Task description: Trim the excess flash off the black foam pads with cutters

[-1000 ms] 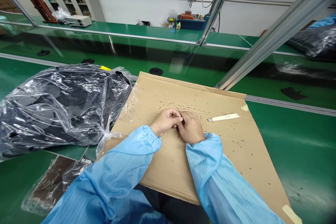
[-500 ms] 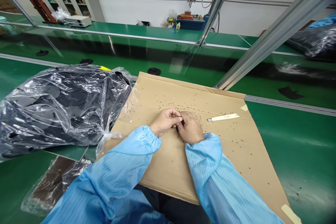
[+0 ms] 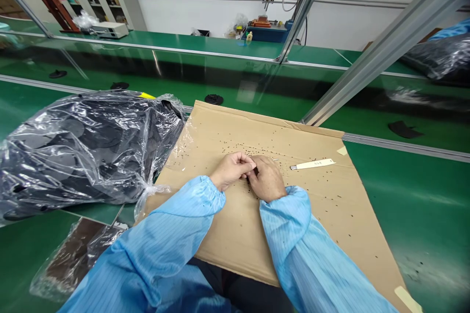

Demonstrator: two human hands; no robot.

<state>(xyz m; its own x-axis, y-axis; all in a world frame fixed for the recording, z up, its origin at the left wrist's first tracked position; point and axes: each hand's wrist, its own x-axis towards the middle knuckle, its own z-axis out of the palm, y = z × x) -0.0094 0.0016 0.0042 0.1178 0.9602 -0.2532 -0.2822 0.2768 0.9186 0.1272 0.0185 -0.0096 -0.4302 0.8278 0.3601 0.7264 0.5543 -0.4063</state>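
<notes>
My left hand (image 3: 233,170) and my right hand (image 3: 267,178) meet over the middle of a brown cardboard sheet (image 3: 235,239). Thumb and fingers of the left are pinched together, touching the curled fingers of the right. Whatever sits between the fingertips is too small and too covered to name. A short, thin metallic tip (image 3: 275,160) shows just beyond my right knuckles; I cannot tell whether it is held or lies on the sheet. Many tiny black bits (image 3: 253,149) are scattered around both hands. Right of them lies a flat cream-handled tool (image 3: 314,164) with a metal end.
A clear plastic bag (image 3: 99,146) full of flat black pieces bulges at the left. Below it lies a smaller bag (image 3: 69,254) with something brown. Behind the cardboard, black pieces (image 3: 213,99) rest on a green belt (image 3: 176,88). A metal post (image 3: 374,49) slants at the right.
The black pieces on the green belt have shifted slightly left. My hands stay nearly in the same place, with their fingertips still together.
</notes>
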